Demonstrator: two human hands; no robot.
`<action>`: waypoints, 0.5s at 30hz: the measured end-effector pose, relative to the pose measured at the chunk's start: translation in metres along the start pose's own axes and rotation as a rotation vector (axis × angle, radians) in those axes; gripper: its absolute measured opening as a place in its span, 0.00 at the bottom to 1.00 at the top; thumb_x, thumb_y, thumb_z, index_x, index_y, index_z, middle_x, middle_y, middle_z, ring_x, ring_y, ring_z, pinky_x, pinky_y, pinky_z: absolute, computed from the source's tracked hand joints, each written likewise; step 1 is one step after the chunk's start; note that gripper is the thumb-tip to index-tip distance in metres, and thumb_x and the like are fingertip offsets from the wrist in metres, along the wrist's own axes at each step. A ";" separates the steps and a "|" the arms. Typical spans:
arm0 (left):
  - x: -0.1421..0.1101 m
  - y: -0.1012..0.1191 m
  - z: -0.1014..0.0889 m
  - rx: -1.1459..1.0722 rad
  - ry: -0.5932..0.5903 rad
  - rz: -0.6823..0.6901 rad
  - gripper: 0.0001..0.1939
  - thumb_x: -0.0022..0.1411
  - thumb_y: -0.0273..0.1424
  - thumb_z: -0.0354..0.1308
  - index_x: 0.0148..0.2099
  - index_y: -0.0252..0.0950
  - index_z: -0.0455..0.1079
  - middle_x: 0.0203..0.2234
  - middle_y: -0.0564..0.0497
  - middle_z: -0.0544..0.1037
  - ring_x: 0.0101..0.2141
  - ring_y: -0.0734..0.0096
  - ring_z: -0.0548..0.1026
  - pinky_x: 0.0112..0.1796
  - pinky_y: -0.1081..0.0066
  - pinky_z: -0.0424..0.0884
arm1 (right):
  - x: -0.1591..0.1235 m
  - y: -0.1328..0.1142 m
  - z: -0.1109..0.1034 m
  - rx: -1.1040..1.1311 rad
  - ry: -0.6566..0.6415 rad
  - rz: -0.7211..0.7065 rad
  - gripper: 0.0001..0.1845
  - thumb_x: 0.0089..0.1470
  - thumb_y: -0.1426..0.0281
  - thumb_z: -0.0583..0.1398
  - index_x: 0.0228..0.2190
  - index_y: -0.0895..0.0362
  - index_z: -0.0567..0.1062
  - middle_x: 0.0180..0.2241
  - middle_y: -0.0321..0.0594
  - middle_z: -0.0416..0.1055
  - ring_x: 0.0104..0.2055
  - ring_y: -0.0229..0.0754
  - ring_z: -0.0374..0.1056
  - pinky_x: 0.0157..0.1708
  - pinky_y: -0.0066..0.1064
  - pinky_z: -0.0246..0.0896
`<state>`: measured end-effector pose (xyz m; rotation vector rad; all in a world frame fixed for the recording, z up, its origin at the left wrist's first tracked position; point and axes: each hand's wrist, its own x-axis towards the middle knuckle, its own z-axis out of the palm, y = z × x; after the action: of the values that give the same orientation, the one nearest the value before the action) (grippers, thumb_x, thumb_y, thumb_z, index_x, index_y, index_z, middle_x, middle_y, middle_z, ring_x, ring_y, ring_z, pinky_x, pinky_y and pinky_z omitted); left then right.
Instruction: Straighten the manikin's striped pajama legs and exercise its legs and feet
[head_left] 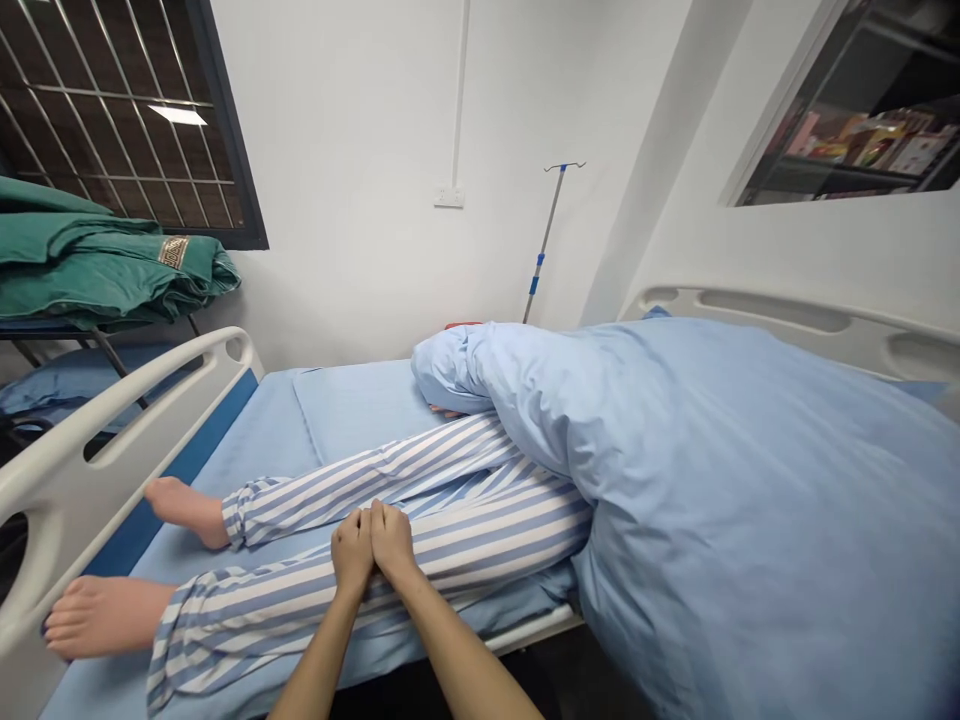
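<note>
L hand (351,548) & R hand (392,540) fisted, adj., on striped PJ trousers (502,528), cloth grip unclear; blue sheet (364,405) reaches far bed edge (352,366).

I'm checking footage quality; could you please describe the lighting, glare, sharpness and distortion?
Head view: fairly even light, left hand and right hand sharp; head view: a bright patch, probably reflected light, in the dark window; head view: apparent wide-angle stretch in the blue quilt toward the right edge.
</note>
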<state>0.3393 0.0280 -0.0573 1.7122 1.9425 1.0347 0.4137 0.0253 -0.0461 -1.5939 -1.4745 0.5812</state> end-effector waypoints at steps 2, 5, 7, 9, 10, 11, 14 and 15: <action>-0.001 0.002 0.000 0.018 -0.022 -0.002 0.17 0.60 0.35 0.42 0.20 0.37 0.56 0.16 0.54 0.66 0.22 0.75 0.60 0.27 0.73 0.51 | 0.001 -0.006 -0.014 -0.128 -0.038 -0.042 0.27 0.61 0.63 0.43 0.22 0.59 0.74 0.26 0.46 0.75 0.27 0.38 0.66 0.26 0.29 0.46; -0.003 0.006 0.000 0.047 -0.047 -0.020 0.16 0.59 0.35 0.44 0.20 0.37 0.57 0.16 0.54 0.66 0.22 0.75 0.58 0.26 0.73 0.49 | 0.003 -0.008 -0.028 -0.191 -0.070 -0.115 0.27 0.62 0.63 0.43 0.24 0.58 0.75 0.27 0.44 0.75 0.28 0.37 0.66 0.27 0.29 0.45; -0.003 0.009 0.000 0.089 -0.047 -0.030 0.16 0.58 0.34 0.45 0.19 0.37 0.57 0.16 0.54 0.66 0.22 0.76 0.57 0.26 0.72 0.48 | 0.002 -0.002 -0.030 -0.194 -0.088 -0.134 0.27 0.62 0.63 0.42 0.24 0.58 0.75 0.27 0.43 0.75 0.28 0.37 0.66 0.27 0.29 0.45; -0.004 0.010 0.000 0.128 -0.042 -0.027 0.17 0.58 0.34 0.45 0.19 0.36 0.57 0.15 0.54 0.64 0.21 0.76 0.57 0.26 0.72 0.47 | -0.001 0.006 -0.027 -0.203 -0.089 -0.126 0.27 0.62 0.64 0.42 0.24 0.59 0.75 0.27 0.44 0.75 0.28 0.36 0.66 0.28 0.28 0.45; -0.004 0.011 0.001 0.143 -0.040 -0.024 0.17 0.58 0.34 0.45 0.19 0.36 0.56 0.15 0.54 0.64 0.21 0.76 0.56 0.26 0.72 0.47 | -0.002 0.011 -0.025 -0.207 -0.080 -0.117 0.27 0.62 0.64 0.42 0.24 0.59 0.75 0.27 0.44 0.75 0.28 0.36 0.66 0.28 0.28 0.45; -0.004 0.011 0.001 0.156 -0.040 -0.022 0.17 0.58 0.35 0.45 0.19 0.36 0.56 0.15 0.54 0.64 0.21 0.75 0.57 0.26 0.72 0.47 | -0.003 0.014 -0.023 -0.207 -0.069 -0.112 0.28 0.62 0.64 0.42 0.25 0.59 0.75 0.27 0.44 0.75 0.28 0.36 0.66 0.28 0.29 0.44; -0.005 0.013 0.001 0.179 -0.052 -0.022 0.17 0.58 0.35 0.45 0.19 0.37 0.57 0.16 0.53 0.66 0.22 0.74 0.58 0.26 0.72 0.48 | -0.004 0.021 -0.019 -0.170 -0.040 -0.113 0.28 0.62 0.64 0.41 0.23 0.59 0.74 0.26 0.44 0.74 0.27 0.36 0.65 0.28 0.29 0.44; -0.006 0.014 0.002 0.183 -0.055 -0.027 0.17 0.58 0.35 0.44 0.19 0.37 0.57 0.17 0.53 0.66 0.23 0.74 0.59 0.26 0.72 0.48 | -0.004 0.022 -0.019 -0.147 -0.035 -0.115 0.28 0.62 0.64 0.41 0.22 0.59 0.74 0.25 0.43 0.74 0.26 0.36 0.64 0.27 0.29 0.43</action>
<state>0.3512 0.0232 -0.0495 1.7836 2.0748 0.8133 0.4401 0.0184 -0.0552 -1.6046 -1.6561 0.4453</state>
